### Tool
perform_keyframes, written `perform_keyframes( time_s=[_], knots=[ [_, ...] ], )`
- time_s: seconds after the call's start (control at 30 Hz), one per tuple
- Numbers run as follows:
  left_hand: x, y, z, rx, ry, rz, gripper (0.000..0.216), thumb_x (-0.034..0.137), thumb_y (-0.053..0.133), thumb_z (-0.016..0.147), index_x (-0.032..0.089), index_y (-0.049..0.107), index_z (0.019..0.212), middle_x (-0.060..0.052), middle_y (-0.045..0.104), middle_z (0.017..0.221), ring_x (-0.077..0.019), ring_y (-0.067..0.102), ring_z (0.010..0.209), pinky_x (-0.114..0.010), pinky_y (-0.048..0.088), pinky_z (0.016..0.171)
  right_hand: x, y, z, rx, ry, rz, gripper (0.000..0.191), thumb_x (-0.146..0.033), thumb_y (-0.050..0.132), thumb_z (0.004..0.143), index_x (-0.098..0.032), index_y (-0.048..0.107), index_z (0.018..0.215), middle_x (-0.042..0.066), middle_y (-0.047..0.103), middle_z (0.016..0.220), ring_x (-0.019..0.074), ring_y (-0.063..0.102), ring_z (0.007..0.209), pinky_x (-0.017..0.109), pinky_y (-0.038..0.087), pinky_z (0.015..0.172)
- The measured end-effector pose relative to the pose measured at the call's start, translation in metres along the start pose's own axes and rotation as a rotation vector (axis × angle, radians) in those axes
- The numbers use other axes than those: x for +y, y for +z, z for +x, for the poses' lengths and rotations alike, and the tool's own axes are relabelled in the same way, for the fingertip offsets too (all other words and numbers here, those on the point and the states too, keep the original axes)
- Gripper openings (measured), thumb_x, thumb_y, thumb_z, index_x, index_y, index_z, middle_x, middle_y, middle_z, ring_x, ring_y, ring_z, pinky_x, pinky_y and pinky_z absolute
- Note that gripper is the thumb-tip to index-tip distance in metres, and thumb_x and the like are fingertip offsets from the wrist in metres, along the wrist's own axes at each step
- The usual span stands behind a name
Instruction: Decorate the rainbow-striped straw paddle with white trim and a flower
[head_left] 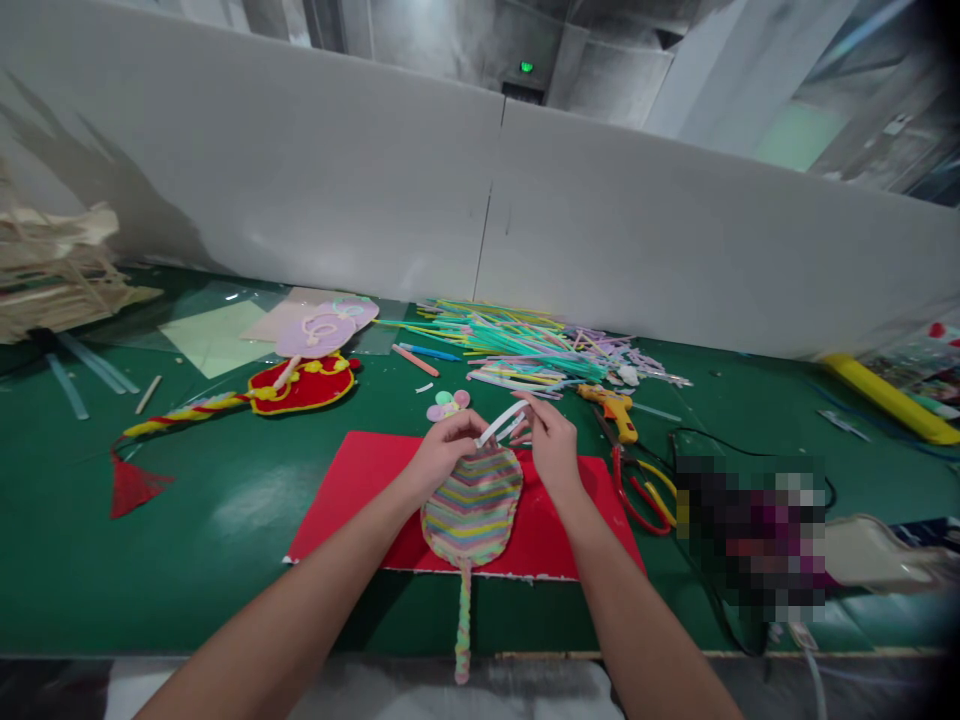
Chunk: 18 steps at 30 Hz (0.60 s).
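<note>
My left hand [444, 447] grips the top edge of a fan made of striped pastel straws [472, 512], which hangs above a red sheet [352, 490] with its handle pointing toward me. My right hand [551, 440] pinches the far end of a white straw strip [504, 420] that arches from the fan's top between both hands. Both hands are closed.
A heap of coloured straws [517, 350] lies behind the hands on the green table [187, 520]. A yellow glue gun [616, 408] and red-handled scissors [637, 490] sit to the right. A red and yellow fan [300, 385] and a pink fan [326, 325] lie at left.
</note>
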<state>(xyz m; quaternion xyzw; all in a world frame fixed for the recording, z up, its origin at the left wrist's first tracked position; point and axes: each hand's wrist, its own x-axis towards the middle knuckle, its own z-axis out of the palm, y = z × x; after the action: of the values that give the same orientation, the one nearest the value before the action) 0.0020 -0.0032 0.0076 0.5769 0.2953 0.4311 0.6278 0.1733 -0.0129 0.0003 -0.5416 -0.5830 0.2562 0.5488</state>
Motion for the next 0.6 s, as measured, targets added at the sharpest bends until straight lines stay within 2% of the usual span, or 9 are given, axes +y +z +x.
perform_keyframes(
  time_s=[0.2, 0.4, 0.5, 0.6],
  knots=[
    [0.0, -0.001, 0.0, -0.042, 0.001, -0.037, 0.034, 0.007, 0.047, 0.054, 0.017, 0.066, 0.081, 0.0, 0.065, 0.08, -0.0179, 0.059, 0.083, -0.028, 0.042, 0.079, 0.0, -0.002, 0.002, 0.033, 0.035, 0.026, 0.036, -0.035, 0.044, 0.085, -0.021, 0.065, 0.11, 0.006, 0.06, 0.087, 0.0123, 0.057, 0.054, 0.028, 0.057, 0.05],
    [-0.001, -0.006, 0.003, -0.037, 0.026, -0.085, 0.047, 0.005, 0.053, 0.059, 0.018, 0.064, 0.103, -0.004, 0.068, 0.101, -0.0224, 0.059, 0.103, -0.037, 0.039, 0.096, 0.002, -0.004, 0.005, 0.082, 0.12, 0.043, 0.039, -0.043, 0.046, 0.083, -0.017, 0.064, 0.106, 0.006, 0.064, 0.083, 0.013, 0.057, 0.049, 0.028, 0.055, 0.048],
    [0.0, -0.01, 0.006, 0.009, 0.078, -0.096, 0.051, 0.008, 0.059, 0.061, 0.02, 0.058, 0.11, -0.005, 0.065, 0.106, -0.022, 0.057, 0.105, -0.037, 0.04, 0.096, 0.0, -0.007, 0.007, 0.078, 0.154, 0.047, 0.041, -0.047, 0.045, 0.084, -0.017, 0.064, 0.102, 0.004, 0.063, 0.075, 0.0123, 0.056, 0.045, 0.026, 0.053, 0.045],
    [0.001, -0.013, 0.008, 0.05, 0.074, -0.04, 0.048, 0.012, 0.065, 0.063, 0.019, 0.057, 0.109, -0.006, 0.064, 0.103, -0.0209, 0.058, 0.102, -0.035, 0.043, 0.092, -0.001, -0.009, 0.007, 0.082, 0.167, 0.039, 0.042, -0.049, 0.046, 0.083, -0.017, 0.065, 0.102, 0.0, 0.061, 0.066, 0.0099, 0.051, 0.04, 0.022, 0.047, 0.039]
  ],
)
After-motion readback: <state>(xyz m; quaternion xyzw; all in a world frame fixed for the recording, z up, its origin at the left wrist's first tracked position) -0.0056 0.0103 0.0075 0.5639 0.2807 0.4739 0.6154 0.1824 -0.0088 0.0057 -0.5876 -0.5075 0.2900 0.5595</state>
